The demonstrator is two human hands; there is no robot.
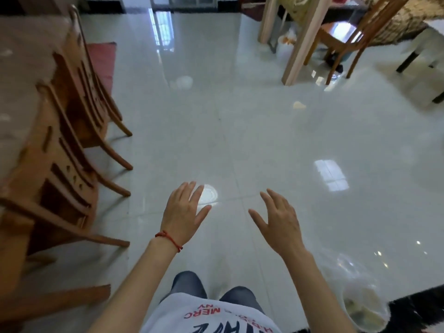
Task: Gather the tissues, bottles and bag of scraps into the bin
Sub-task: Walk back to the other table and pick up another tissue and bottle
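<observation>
Both my hands hover over the glossy tiled floor, fingers spread and holding nothing. My left hand [183, 209], with a red string on its wrist, is left of centre; my right hand [278, 221] is beside it. A clear plastic bag of scraps [362, 301] lies on the floor at the lower right, near my right forearm. A small crumpled tissue [299, 105] lies farther off on the tiles. A white lined bin [287, 45] stands under the far table, partly hidden by a table leg. No bottles are clearly visible.
Wooden chairs [72, 121] stand along a table on the left. A light wooden table leg [301, 44] and another chair [346, 37] are at the back right, with a low white bench [425, 54] beyond. A dark rug edge [418, 313] is at the lower right.
</observation>
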